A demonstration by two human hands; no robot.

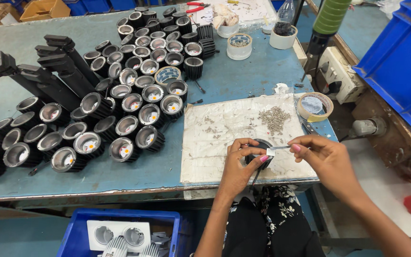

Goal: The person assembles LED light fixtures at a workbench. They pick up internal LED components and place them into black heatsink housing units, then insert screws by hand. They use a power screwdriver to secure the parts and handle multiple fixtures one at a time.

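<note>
We note a blue worktable (243,81) carrying most of the stock. Across its left and centre stands a large crowd of black lamp housings (134,95), many showing a small yellow chip at the bottom of the reflector; these look finished, or at least further along than the piece in hand, though we cannot confirm their state from here. Beside them lie several long black track fittings (48,71). A blue bin (72,238) below the table edge holds a white twin fitting and ribbed metal parts.

At the near edge a worn white sheet (215,143) serves as the work mat. On it we find a heap of small screws (274,118), plainly not used up, and just off its right corner a roll of tape (315,105).

The piece in work is a single black lamp housing (262,151), sitting on the sheet at the table's front edge. The left hand (239,169) curls round it, fingers closed on its rim. The right hand (327,159) pinches a thin metal tool (281,147) between thumb and fingers, its tip bearing a small white square (270,152) over the housing's mouth. We judge this unit to be midway, with the square not yet seated.
</note>
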